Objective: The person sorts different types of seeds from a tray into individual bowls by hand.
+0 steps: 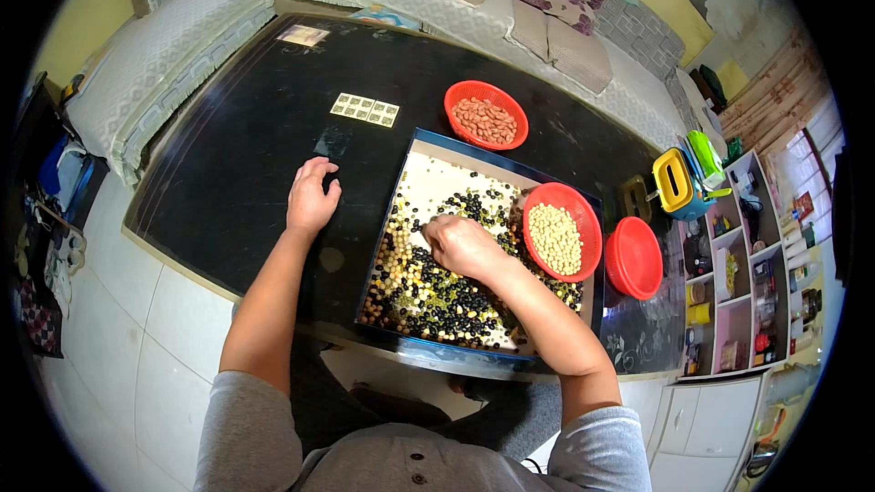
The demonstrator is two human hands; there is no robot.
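Observation:
Mixed black, green and cream beans (pixel 437 287) lie spread in a shallow rectangular box (pixel 403 184) with a white bottom and blue rim. Among the beans in its middle is my right hand (pixel 459 244), fingers bent downward; its fingertips are hidden, so I cannot tell if they pinch any. My left hand (pixel 313 197) rests on the black table left of the box, fingers apart and holding nothing. A red plastic basket of cream-coloured beans (pixel 555 238) sits over the box's right side. Beyond the far rim, another red basket (pixel 454 92) holds reddish-brown beans (pixel 484 120).
A third red basket (pixel 634 258), with no beans visible, stands right of the box. A printed card (pixel 365 110) lies on the black table (pixel 225 150). At the right are a yellow-topped container (pixel 672 180) and a shelf unit (pixel 731 273). Sofas (pixel 198 41) border the far side.

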